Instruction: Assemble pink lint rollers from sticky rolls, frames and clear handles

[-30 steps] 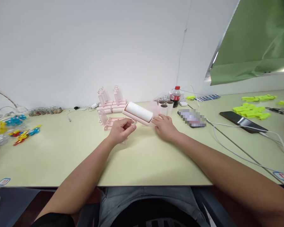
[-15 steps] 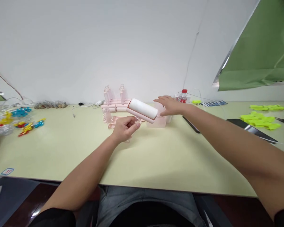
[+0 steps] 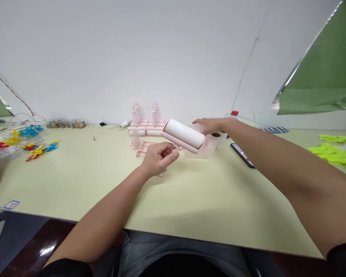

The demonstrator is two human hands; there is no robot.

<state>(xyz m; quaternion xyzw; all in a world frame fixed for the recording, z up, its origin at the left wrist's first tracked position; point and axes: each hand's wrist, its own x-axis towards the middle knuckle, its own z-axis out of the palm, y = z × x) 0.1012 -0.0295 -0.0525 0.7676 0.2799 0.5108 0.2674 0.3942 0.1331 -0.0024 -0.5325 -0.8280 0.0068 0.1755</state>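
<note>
My left hand [image 3: 160,158] is closed on the handle of a lint roller [image 3: 186,134] with a white paper roll and a pale pink holder. The roller is raised over the table and tilted down to the right. Behind it, my right hand [image 3: 209,125] reaches over translucent pink covers [image 3: 198,153]; one finger shows stretched out, the others are partly hidden by the roller. Left of the roller, several pink lint rollers [image 3: 146,129] lie stacked near the wall, some with handles upright. Pink handle parts [image 3: 142,149] lie in front of them.
A phone [image 3: 242,156] lies right of the covers, near a red-capped bottle [image 3: 234,113]. Neon yellow pieces [image 3: 333,152] are at the right. Colourful plastic flower pieces [image 3: 36,150] and bagged items [image 3: 65,123] sit at the left. A white cable [image 3: 106,128] runs along the wall.
My right hand has lowered behind the roller toward the translucent covers. My left hand keeps its hold on the lint roller. The view has shifted slightly.
</note>
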